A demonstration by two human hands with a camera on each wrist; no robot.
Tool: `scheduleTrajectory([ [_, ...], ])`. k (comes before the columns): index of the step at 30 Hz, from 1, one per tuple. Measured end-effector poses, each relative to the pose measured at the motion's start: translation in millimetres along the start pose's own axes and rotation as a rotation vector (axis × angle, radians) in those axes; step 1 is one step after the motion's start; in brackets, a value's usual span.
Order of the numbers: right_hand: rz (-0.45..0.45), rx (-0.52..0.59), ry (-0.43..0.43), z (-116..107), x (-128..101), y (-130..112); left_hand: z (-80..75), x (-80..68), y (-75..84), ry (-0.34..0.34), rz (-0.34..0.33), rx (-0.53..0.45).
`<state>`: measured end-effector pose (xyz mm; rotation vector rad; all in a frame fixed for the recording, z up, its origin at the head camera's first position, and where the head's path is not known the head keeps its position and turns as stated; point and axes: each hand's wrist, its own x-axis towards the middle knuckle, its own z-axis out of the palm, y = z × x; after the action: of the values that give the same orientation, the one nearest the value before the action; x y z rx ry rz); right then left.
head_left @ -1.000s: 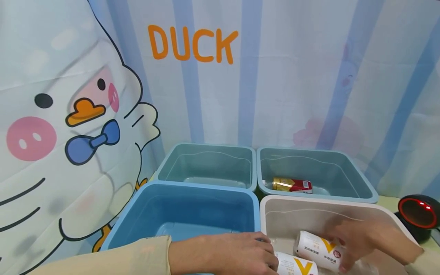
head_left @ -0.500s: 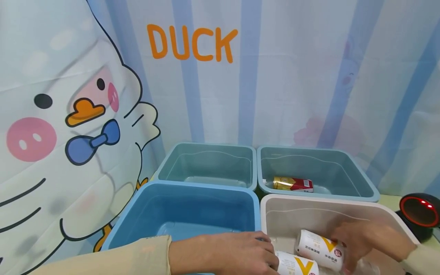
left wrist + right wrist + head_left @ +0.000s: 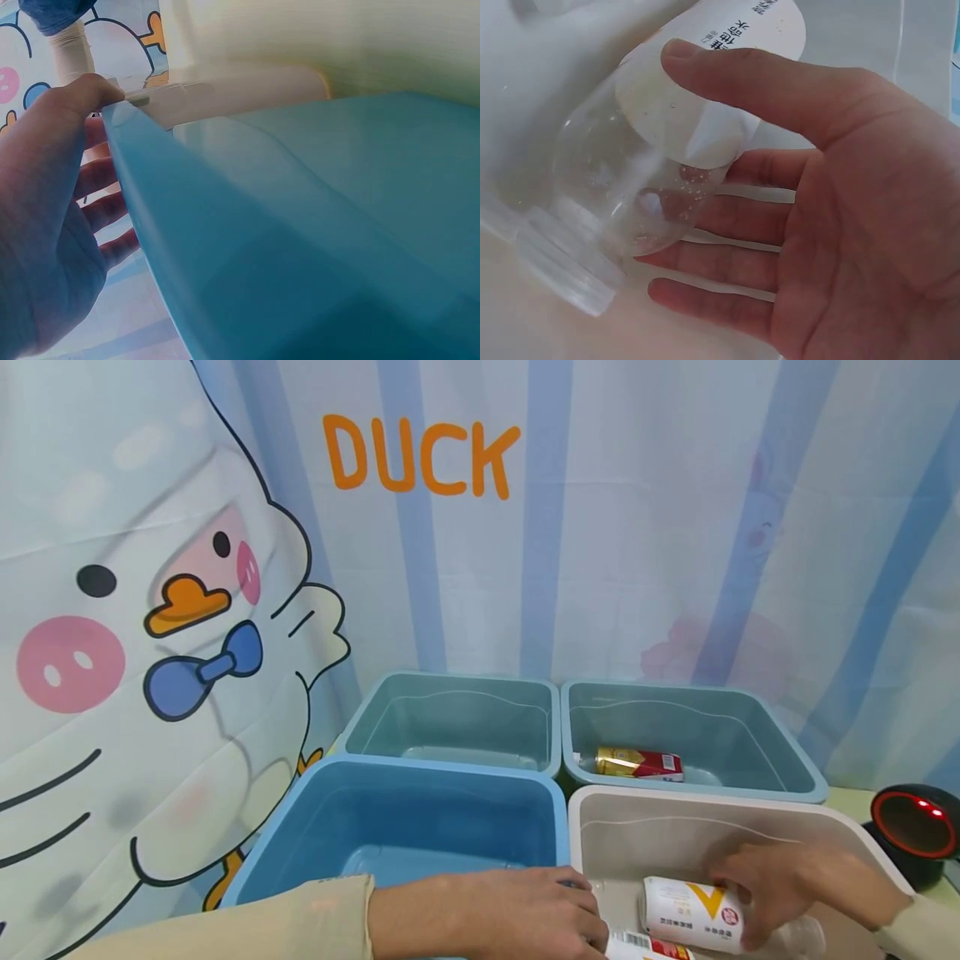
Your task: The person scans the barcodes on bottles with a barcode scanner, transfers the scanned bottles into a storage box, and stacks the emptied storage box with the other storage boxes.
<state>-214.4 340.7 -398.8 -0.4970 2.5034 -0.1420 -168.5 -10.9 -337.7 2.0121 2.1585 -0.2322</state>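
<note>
In the head view my right hand (image 3: pixel 780 889) reaches into the beige bin (image 3: pixel 675 810) and grips a clear plastic bottle (image 3: pixel 686 914) with a white label and yellow V. The right wrist view shows its thumb over the bottle's label (image 3: pixel 697 82) and the fingers behind the bottle; the clear cap (image 3: pixel 570 259) points away from the palm. A second white-labelled bottle (image 3: pixel 648 946) lies nearer, cut by the frame's lower edge. My left hand (image 3: pixel 517 906) holds the rim of the blue bin (image 3: pixel 225 247), thumb on top and fingers down the other side.
Two teal bins stand behind: the left teal bin (image 3: pixel 450 727), and the right teal bin (image 3: pixel 750 727) with a gold-and-red can (image 3: pixel 637 763) lying in it. A black round device (image 3: pixel 911 827) with red lights is at the right. A duck-print curtain (image 3: pixel 450 568) hangs behind.
The gripped bottle has turned to lie more level, its left end lower. The nearer bottle has rolled so a barcode and red patch now show. The left hand has not moved.
</note>
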Motion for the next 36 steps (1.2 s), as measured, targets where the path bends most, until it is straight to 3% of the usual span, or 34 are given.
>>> scheduleTrajectory([
  [7,-0.065,0.039,0.005,-6.1,-3.4,2.8,0.6,0.3,-0.1,0.004,0.004,0.001],
  [14,-0.189,0.086,0.035,-17.4,-12.2,7.8,0.2,-0.1,-0.4,-0.006,0.009,0.002],
  [20,-0.196,0.078,0.078,-26.8,-19.7,9.0,-0.5,-0.6,0.3,-0.012,0.005,0.025],
  [27,-0.279,0.032,0.135,-33.4,-26.0,9.2,-0.8,-0.2,0.0,-0.019,0.009,0.036],
  [33,-0.237,-0.011,0.212,-36.8,-33.7,5.6,-0.4,0.6,-0.2,-0.013,0.016,0.029],
  [36,-0.259,-0.024,0.250,-38.9,-36.9,3.9,-0.5,1.2,-0.2,-0.018,0.014,0.039],
])
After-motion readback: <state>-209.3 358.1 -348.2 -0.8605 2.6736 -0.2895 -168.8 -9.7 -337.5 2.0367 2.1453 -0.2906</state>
